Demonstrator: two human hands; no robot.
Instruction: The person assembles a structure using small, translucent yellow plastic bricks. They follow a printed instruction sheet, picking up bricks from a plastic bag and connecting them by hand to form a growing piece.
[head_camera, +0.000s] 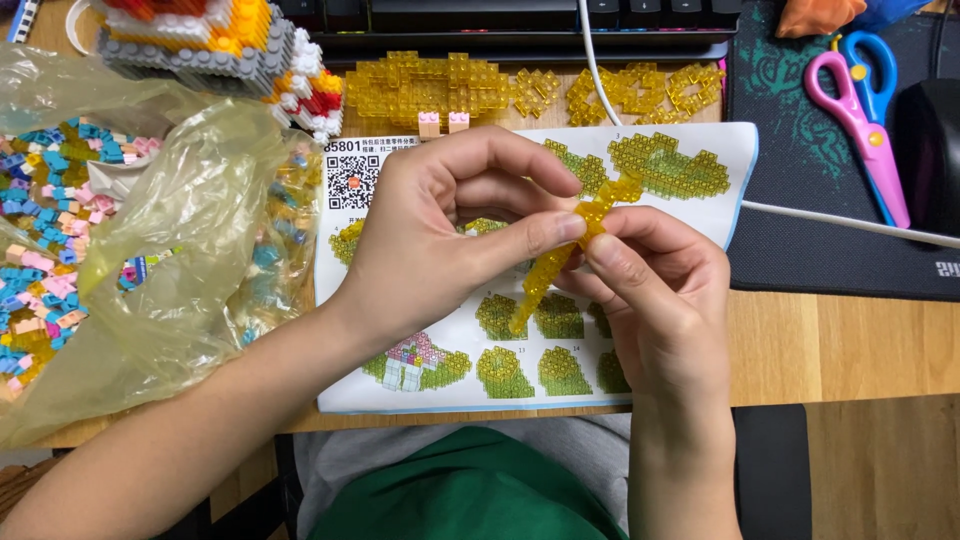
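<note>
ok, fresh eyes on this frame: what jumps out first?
Both hands, left hand and right hand, meet at centre and pinch a thin strip of clear yellow bricks over the instruction sheet. More yellow brick pieces lie in a row along the desk's far edge, below the keyboard. At left, a crumpled plastic bag covers loose pastel bricks, and pink-and-blue scissors lie on the dark mat at right.

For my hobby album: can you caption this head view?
Both hands, left hand and right hand, pinch a translucent yellow brick strip above an instruction sheet.
</note>
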